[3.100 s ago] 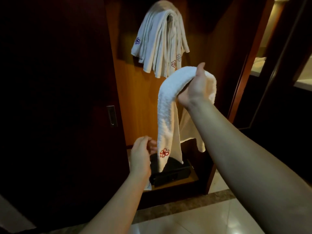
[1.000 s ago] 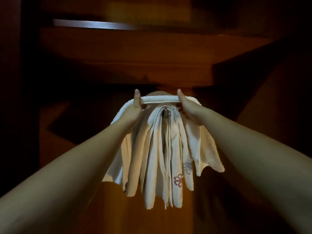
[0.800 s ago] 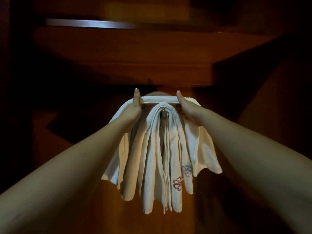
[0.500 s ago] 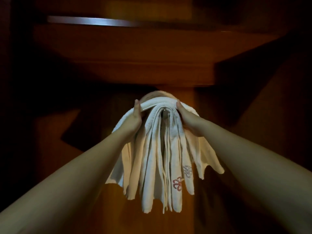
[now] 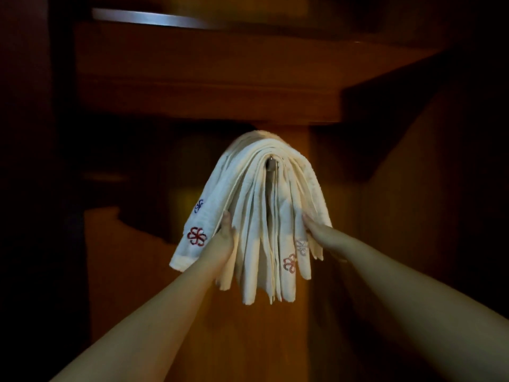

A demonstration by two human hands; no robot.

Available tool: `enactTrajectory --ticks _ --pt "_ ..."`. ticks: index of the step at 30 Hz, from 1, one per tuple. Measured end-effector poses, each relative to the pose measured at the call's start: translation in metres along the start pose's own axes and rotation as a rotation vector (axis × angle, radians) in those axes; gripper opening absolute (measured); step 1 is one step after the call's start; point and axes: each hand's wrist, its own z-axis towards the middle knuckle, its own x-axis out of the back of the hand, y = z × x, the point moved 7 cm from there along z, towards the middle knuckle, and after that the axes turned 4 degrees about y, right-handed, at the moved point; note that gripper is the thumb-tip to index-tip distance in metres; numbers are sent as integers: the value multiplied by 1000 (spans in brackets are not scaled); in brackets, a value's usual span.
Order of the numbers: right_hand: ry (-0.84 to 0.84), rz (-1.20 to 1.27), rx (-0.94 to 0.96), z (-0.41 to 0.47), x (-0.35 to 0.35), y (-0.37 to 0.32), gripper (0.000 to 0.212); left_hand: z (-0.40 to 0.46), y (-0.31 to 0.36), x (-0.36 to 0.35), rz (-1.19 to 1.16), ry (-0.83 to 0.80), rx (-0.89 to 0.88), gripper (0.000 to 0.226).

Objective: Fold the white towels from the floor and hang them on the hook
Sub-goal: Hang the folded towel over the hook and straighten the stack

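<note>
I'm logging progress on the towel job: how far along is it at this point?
Done: several folded white towels drape over the hook. In hand: the left hand and right hand grip the outermost towel's two sides low down, seemingly smoothing it. Left: letting go; the floor is out of view, so I cannot tell whether more towels wait.

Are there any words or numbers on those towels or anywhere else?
No words or numbers can be read anywhere.
The white towels carry only stitched flower signs, no letters: a red one, a blue one, another red one and a pale one.
</note>
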Motion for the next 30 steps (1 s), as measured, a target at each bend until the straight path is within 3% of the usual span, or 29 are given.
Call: enactTrajectory --ticks 4,8,11,16,23,30 --pt "-77 -161 2 -44 -26 13 76 -24 -44 11 160 -49 141 83" --pt "-95 -230 51 -93 -45 18 73 -66 -60 26 535 -235 -40 63" --pt "-36 -292 16 -132 -56 33 66 -100 -69 43 635 -299 -90 66" --pt "-8 -435 -93 -209 -81 79 71 -155 -88 55 808 -414 -168 65" --pt "-44 -482 -159 -340 -105 184 75 -252 -170 23 887 -746 -185 65" --pt "43 -357 -471 -467 -105 336 76 -352 -281 -56 962 -1076 -200 63"
